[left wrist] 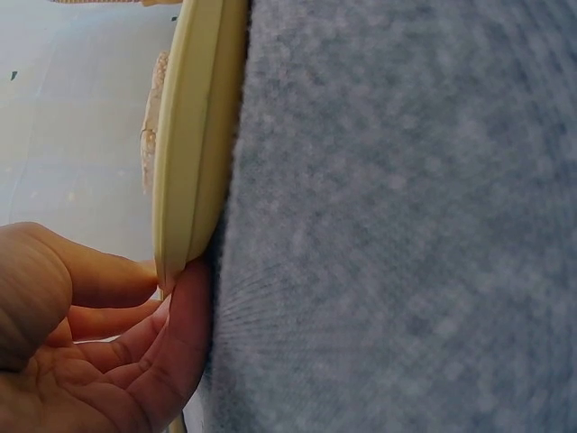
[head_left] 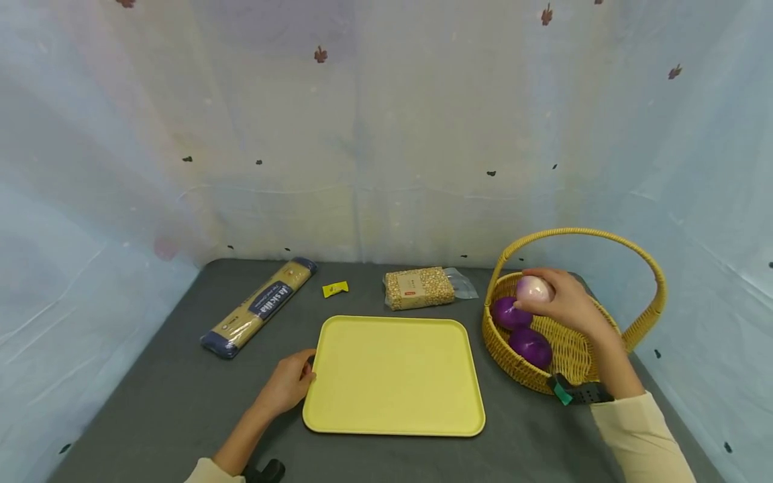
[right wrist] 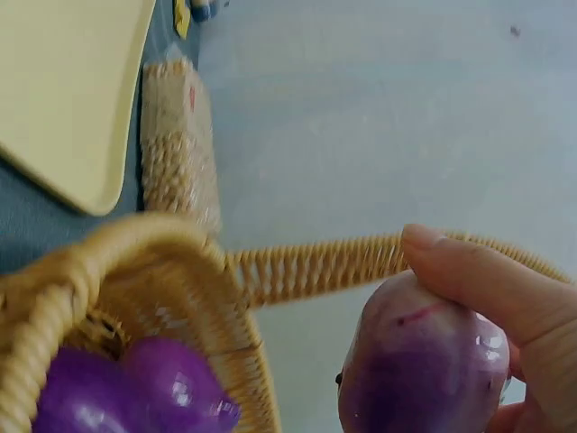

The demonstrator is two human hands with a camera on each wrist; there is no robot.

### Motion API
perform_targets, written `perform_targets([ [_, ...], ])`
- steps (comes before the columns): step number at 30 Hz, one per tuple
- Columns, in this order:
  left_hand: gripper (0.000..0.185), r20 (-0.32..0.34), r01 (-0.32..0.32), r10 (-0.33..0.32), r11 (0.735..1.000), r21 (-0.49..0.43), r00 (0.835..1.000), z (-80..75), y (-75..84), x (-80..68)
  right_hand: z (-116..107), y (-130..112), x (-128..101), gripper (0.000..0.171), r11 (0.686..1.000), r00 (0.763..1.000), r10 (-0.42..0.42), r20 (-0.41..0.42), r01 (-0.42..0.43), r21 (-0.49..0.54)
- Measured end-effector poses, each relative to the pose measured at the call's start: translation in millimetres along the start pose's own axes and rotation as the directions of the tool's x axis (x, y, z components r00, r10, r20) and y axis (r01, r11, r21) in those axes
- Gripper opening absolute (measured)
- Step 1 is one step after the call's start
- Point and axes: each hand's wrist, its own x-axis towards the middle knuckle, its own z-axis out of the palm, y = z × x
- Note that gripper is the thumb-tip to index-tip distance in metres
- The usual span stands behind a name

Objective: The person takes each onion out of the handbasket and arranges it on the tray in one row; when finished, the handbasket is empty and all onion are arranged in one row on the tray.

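My right hand (head_left: 558,302) grips a pale purple onion (head_left: 534,289) just above the yellow wicker basket (head_left: 604,359) at the right of the table. Two darker purple onions (head_left: 530,347) lie inside the basket. In the right wrist view the held onion (right wrist: 424,370) sits under my fingers (right wrist: 478,280), with the basket handle (right wrist: 315,266) behind it. My left hand (head_left: 290,384) holds the left edge of the yellow tray (head_left: 392,376); the left wrist view shows its fingers (left wrist: 171,316) curled round the tray rim (left wrist: 185,162).
A long spaghetti packet (head_left: 261,306) lies at the back left of the grey table. A small yellow wrapper (head_left: 335,288) and a vacuum pack of beans (head_left: 419,288) lie behind the tray. Pale cloth walls surround the table.
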Motion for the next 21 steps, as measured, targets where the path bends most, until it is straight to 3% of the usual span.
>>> perform_targets([
  [5,0.039,-0.001,0.005,-0.005,1.0,-0.001,1.0,-0.7,0.2,-0.1,0,-22,-3,0.068,1.0,1.0,-0.014,0.023,0.014,0.01],
  [21,0.038,0.006,0.008,-0.008,1.0,-0.005,1.0,-1.5,1.6,-0.5,10,-71,0,0.063,0.977,0.977,-0.211,-0.027,0.211,0.013],
])
